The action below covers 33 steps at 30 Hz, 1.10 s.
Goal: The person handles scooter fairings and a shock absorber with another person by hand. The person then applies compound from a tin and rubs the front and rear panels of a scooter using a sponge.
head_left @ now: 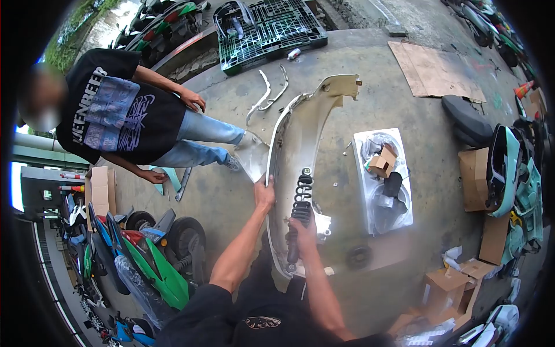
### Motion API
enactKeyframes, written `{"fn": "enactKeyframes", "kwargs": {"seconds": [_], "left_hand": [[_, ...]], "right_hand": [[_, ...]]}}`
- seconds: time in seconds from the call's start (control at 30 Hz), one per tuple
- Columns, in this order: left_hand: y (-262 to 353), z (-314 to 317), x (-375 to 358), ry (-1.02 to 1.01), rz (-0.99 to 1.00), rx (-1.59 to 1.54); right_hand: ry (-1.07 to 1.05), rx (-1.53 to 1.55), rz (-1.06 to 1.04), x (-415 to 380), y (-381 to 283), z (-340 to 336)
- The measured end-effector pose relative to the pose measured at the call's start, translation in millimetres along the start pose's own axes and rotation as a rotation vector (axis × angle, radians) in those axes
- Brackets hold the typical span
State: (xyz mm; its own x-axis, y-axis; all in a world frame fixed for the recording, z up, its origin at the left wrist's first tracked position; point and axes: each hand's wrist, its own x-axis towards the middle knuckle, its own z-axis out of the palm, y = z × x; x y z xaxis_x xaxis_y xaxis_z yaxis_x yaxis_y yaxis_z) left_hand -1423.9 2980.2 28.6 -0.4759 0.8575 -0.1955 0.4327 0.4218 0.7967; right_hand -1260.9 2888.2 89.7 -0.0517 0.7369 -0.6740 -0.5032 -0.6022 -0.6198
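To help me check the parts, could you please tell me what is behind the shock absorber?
Behind the shock absorber, held in the right hand, is the pale curved panel; whatever part of it the absorber and hand cover cannot be seen.

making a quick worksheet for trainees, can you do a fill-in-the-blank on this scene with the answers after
1. The left hand grips the panel, and the right hand a shock absorber whose spring is coloured ____.
2. The foam tray lies to the ____ of the panel in the picture.
3. The small box in the tray is made of ____.
4. The other person stands on the ____ side of the picture.

Missing words: black; right; cardboard; left
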Motion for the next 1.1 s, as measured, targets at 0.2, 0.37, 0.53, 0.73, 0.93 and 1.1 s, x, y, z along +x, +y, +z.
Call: {"fn": "enactKeyframes", "kwargs": {"seconds": [0.2,0.37,0.53,0.73,0.93,1.1], "left_hand": [[5,6,-4,-0.046,-0.018,0.083],[6,-22,13,-0.009,0.087,0.032],[15,-1,1,-0.014,0.034,0.083],[24,-17,-1,-0.063,-0.168,0.107],[19,-9,-3,-0.088,-0.007,-0.034],[14,-15,7,0.001,0.095,0.085]], "right_hand": [[0.195,0.104,-0.054,0,-4,-10],[-0.130,0.000,0.101,18,2,10],[-0.121,-0.007,-0.064,1,25,17],[0.106,0.202,-0.013,-24,-30,4],[-0.145,-0.079,-0.011,5,20,14],[-0.035,0.107,0.056,2,9,17]]}}
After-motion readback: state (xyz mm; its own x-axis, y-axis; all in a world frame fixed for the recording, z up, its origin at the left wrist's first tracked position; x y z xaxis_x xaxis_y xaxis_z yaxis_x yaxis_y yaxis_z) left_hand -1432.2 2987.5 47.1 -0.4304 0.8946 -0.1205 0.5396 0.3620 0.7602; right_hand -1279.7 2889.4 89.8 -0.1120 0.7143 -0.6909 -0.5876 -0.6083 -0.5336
